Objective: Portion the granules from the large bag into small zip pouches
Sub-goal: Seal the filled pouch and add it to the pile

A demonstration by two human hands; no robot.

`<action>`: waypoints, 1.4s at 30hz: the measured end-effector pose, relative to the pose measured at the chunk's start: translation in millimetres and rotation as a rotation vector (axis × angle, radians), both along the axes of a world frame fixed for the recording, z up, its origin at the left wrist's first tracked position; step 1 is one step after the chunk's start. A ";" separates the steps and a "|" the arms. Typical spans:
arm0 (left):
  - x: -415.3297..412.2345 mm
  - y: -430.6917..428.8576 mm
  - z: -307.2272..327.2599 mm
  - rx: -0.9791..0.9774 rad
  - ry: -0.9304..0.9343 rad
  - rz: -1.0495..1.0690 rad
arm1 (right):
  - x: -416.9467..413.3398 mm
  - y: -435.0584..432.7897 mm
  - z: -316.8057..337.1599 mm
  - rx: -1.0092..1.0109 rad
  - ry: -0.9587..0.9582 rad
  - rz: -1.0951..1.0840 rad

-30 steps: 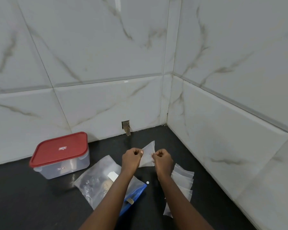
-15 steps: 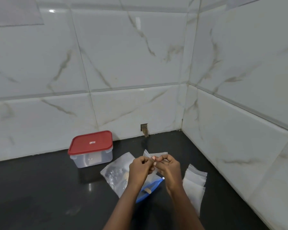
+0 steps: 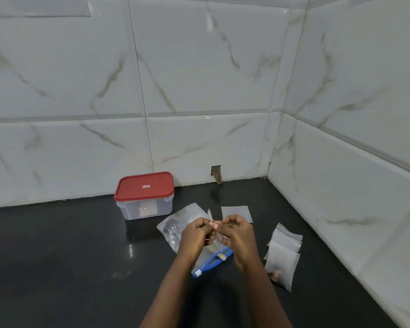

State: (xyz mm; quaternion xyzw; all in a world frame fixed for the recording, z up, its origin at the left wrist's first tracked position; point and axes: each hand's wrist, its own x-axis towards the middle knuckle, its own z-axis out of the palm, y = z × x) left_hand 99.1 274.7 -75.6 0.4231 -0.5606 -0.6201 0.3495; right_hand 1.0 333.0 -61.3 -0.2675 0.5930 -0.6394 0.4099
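Note:
A small clear zip pouch (image 3: pixel 237 211) is held up above the black counter, its far end sticking out past my fingers. My left hand (image 3: pixel 197 235) and my right hand (image 3: pixel 238 233) meet at its near edge, and both pinch it between curled fingers. Under my hands lies the large clear bag (image 3: pixel 175 223) with a blue zip strip (image 3: pixel 211 262) at its near end. Its contents are hard to make out. A pile of small clear pouches (image 3: pixel 283 252) lies to the right of my right hand.
A clear plastic box with a red lid (image 3: pixel 144 187) stands at the back, left of the bag, near the tiled wall. Tiled walls meet in a corner at the back right. The black counter (image 3: pixel 57 256) stretches away to the left.
The view has swung left and down, so things sit further right in the frame. My hands have drawn closer together on the pouch, which has turned flatter.

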 end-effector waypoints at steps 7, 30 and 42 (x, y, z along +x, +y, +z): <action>10.9 -4.4 3.7 -0.110 -0.062 -0.042 | -7.4 -1.6 14.2 0.102 0.191 0.156; 3.5 -9.4 22.3 -0.384 -0.249 0.018 | -2.3 -11.5 34.2 0.227 1.020 0.115; 8.2 -0.9 24.8 -0.635 -0.408 0.001 | 5.3 -10.6 18.5 0.327 1.289 0.169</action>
